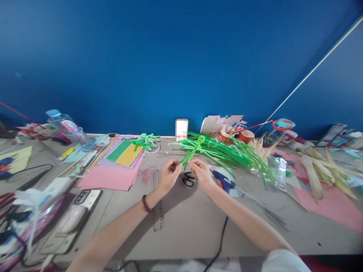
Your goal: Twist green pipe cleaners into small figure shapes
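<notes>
Between my hands, over the middle of the table, is a figure twisted from green pipe cleaners, with a looped top and loose ends pointing down. My left hand pinches one of the lower ends. The fingers of my right hand are closed on another lower end. Black-handled scissors lie below, partly hidden by my right hand. A blue glue gun rests to the right of that hand. Behind the figure spreads a large bundle of green pipe cleaners. A clear ruler lies beside my left forearm.
Pink paper and coloured sheets lie at left, near another green pipe-cleaner piece. A phone and plastic bottle are farther left. Dried husks lie at right. A small screen stands against the blue wall.
</notes>
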Demonstrator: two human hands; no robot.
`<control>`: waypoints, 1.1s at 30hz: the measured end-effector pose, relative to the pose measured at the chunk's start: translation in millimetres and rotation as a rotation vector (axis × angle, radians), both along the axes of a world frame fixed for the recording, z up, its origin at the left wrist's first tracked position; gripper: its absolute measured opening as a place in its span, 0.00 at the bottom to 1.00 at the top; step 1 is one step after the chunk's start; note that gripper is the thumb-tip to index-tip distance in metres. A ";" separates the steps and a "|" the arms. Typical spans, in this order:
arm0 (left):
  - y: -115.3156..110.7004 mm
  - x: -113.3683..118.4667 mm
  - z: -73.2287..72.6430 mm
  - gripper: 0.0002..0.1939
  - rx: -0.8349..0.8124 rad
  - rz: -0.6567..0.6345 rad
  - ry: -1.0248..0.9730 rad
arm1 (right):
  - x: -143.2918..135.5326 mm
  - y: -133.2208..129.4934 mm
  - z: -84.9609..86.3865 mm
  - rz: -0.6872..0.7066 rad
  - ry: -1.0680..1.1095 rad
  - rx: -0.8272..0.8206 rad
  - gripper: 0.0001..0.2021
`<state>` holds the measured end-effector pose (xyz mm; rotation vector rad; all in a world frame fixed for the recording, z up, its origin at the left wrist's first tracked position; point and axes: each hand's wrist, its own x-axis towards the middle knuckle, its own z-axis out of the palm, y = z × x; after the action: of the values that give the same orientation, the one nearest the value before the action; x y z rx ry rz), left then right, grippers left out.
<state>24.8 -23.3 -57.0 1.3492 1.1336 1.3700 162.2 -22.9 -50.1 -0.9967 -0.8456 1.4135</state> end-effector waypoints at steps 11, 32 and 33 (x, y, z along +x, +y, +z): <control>-4.4 -4.7 0.5 0.07 0.490 0.051 0.538 | -2.8 -8.6 1.8 -0.142 -0.340 0.121 0.12; 2.0 0.8 11.6 0.21 -0.343 -0.574 -0.364 | -2.9 -5.5 2.0 -0.022 -0.301 0.143 0.14; 2.1 0.4 11.2 0.21 -0.365 -0.623 -0.401 | -3.4 -5.5 2.4 0.006 -0.250 0.101 0.15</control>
<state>25.2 -21.2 -45.8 0.9825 0.5799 0.8664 158.8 -28.4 -47.6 -1.1081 -1.0926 1.2544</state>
